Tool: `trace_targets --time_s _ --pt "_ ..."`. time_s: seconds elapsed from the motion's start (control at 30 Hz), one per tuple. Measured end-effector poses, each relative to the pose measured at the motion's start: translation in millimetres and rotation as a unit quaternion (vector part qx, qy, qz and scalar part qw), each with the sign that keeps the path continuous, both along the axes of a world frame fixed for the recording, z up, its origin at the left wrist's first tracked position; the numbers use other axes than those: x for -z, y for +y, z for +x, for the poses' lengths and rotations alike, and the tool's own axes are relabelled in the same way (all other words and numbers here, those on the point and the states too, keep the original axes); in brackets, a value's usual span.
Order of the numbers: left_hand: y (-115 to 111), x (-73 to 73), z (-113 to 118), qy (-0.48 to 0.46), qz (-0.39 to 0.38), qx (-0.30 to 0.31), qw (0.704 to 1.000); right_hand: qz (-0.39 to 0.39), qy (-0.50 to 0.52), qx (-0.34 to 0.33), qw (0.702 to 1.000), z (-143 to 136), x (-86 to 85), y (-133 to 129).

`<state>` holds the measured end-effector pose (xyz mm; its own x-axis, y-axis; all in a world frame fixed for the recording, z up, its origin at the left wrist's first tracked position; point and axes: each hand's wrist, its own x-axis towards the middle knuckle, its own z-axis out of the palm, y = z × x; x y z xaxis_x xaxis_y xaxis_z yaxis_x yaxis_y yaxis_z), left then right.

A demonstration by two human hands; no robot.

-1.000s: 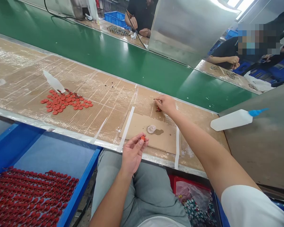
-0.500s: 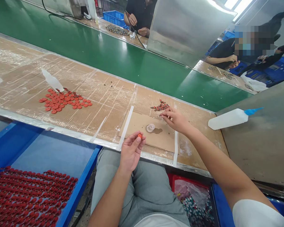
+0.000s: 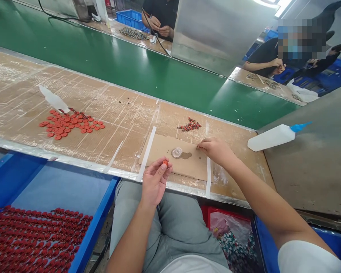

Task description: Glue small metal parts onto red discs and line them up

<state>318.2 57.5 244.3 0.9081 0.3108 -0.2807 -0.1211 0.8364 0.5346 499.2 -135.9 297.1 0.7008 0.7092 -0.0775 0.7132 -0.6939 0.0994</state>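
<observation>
My left hand (image 3: pixel 156 178) pinches a small orange-red disc (image 3: pixel 165 163) between thumb and fingers, above the front edge of the cardboard sheet (image 3: pixel 187 170). My right hand (image 3: pixel 213 149) is closed at the fingertips over the sheet's right side; a tiny dark bit shows there, too small to name. Between the hands stands a small clear round cup (image 3: pixel 176 152), with a wet brown stain (image 3: pixel 186 155) beside it. Behind my right hand lies a pile of small red-and-dark pieces (image 3: pixel 190 124). Many loose orange-red discs (image 3: pixel 65 123) are spread out at the left.
A white bottle with a blue nozzle (image 3: pixel 272 137) leans by the metal wall; another white bottle (image 3: pixel 53 98) lies by the discs. A blue tray (image 3: pixel 59 182) holds rows of red pieces. Beyond the green belt (image 3: pixel 130 68), co-workers' hands (image 3: pixel 160 28) handle small parts.
My right hand has moved away from the pile, toward me and over the cardboard, fingertips still pinched. My left hand keeps hold of the disc. The view has shifted slightly.
</observation>
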Motion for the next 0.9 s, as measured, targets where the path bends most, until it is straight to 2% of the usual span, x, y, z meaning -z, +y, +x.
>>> trace_targets --time_s 0.13,0.4,0.6,0.7,0.9 --pt "-2.9 -0.2 1.0 0.006 0.014 0.003 1.0 -0.101 -0.05 0.019 0.993 -6.2 -4.0 6.3" --pt "-3.4 -0.8 0.9 0.009 0.027 0.009 1.0 -0.169 -0.082 0.092 0.978 -4.2 -15.1 16.3" --pt "-4.4 -0.8 1.1 0.011 0.035 0.009 0.999 -0.194 -0.042 0.032 0.98 -1.6 -19.0 20.0" --pt "-4.3 0.0 0.7 0.007 0.033 0.011 0.999 -0.184 -0.006 0.01 0.983 4.7 -20.2 14.9" --pt "-4.0 -1.0 0.5 0.01 0.036 0.012 0.999 -0.097 0.061 -0.018 0.993 25.5 -18.8 -2.4"
